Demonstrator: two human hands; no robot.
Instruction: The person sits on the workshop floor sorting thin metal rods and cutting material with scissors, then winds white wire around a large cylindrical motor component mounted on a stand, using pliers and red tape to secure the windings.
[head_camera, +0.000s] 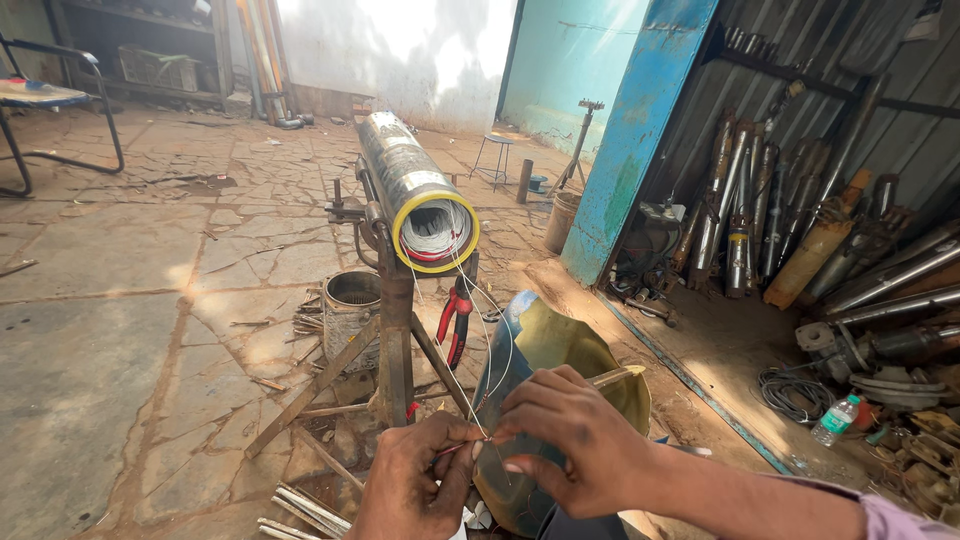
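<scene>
My left hand (415, 480) and my right hand (570, 440) meet at the bottom centre, fingertips pinched together on thin winding wires (478, 340). The wires run up and away into the open end of a long dark motor stator tube (410, 185) with a yellow rim, packed with white and red windings. The tube lies tilted in a rusty metal stand (395, 330). Red-handled pliers (455, 320) hang on the stand just below the tube's mouth.
A dented yellowish metal sheet (560, 350) lies under my hands. A grey tin can (350, 305) stands left of the stand, with sticks scattered around. Several pump pipes (790, 220) lean on the corrugated wall at right; a plastic bottle (835, 420) lies below. Blue pillar (640, 130) behind.
</scene>
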